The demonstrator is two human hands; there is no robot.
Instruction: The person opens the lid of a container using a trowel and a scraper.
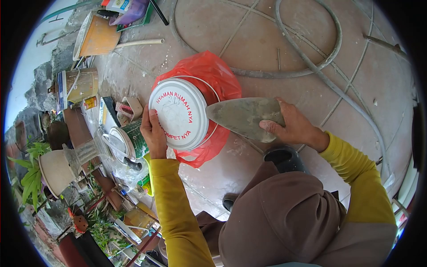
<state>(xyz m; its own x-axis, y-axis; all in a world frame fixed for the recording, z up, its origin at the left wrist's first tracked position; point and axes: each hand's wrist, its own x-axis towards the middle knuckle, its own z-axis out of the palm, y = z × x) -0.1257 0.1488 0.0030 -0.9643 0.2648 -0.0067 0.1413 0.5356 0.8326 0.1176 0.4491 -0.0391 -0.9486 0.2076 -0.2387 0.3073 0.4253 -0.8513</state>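
Note:
A white bucket lid (180, 113) with red lettering closes a bucket that sits in a red plastic bag (224, 80). My left hand (153, 133) rests on the lid's left edge, thumb on top, its other fingers along the rim. In my right hand (291, 122) is a grey trowel blade (244, 116), gripped at its wide end with the thumb on its face. The blade's pointed tip touches or overlaps the lid's right rim. Whatever is inside the bucket is hidden.
A grey hose (284, 72) loops over the tiled floor (249, 40). Along the left stand an orange bucket (100, 38), a green paint can (135, 138) with a white lid, a flower pot (55, 173) and green plants (33, 171). A dark boot (284, 158) is below the trowel.

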